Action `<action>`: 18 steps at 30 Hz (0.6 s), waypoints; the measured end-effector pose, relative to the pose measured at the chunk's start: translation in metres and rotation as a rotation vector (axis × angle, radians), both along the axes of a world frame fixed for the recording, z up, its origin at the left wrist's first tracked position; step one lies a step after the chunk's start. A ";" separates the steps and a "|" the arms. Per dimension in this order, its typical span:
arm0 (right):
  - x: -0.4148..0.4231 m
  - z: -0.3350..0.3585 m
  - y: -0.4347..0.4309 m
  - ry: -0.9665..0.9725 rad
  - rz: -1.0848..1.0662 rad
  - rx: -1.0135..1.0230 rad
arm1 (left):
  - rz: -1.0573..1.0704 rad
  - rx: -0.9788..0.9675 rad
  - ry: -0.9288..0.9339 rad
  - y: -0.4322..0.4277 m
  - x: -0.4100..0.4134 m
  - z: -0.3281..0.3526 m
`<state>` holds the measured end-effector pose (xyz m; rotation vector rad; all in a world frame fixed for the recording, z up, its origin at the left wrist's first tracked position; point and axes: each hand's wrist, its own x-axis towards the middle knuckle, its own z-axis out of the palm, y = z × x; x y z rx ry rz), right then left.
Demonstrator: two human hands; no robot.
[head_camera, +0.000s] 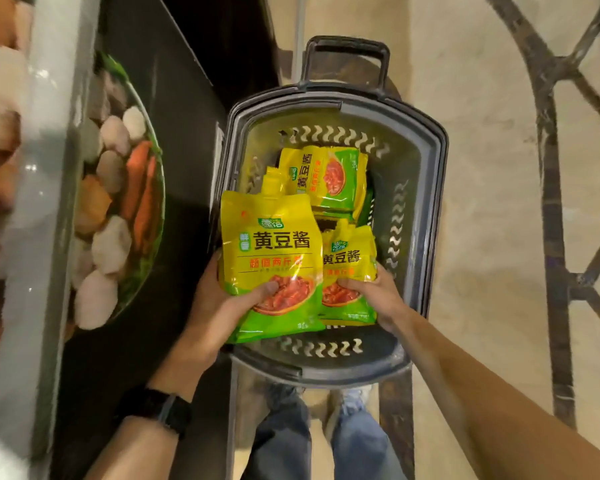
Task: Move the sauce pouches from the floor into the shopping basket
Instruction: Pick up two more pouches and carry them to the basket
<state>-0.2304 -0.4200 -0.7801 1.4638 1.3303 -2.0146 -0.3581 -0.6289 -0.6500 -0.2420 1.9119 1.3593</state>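
A grey shopping basket (426,188) stands on the floor in front of my feet. My left hand (222,299) grips a yellow-and-green sauce pouch (274,244) by its lower edge, above the basket's near left side. My right hand (378,296) grips a second pouch (352,258) of the same kind, lower inside the basket at the near right. More pouches (326,174) lie at the far end of the basket's bottom.
A dark cabinet wall with a printed picture of food (118,188) rises close on the left. The basket's handle (345,50) sticks out at the far end. Beige floor (482,133) spreads to the right, with a dark metal frame (551,202) across it.
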 end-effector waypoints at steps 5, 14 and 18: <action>0.003 -0.031 -0.018 -0.158 0.163 0.300 | 0.090 0.069 -0.015 0.060 -0.028 -0.065; -0.008 -0.049 -0.033 -0.019 0.987 1.142 | 0.607 0.170 -0.044 0.179 -0.055 -0.145; 0.013 -0.071 -0.042 -0.021 1.148 1.170 | 0.968 0.252 -0.307 0.224 -0.044 -0.160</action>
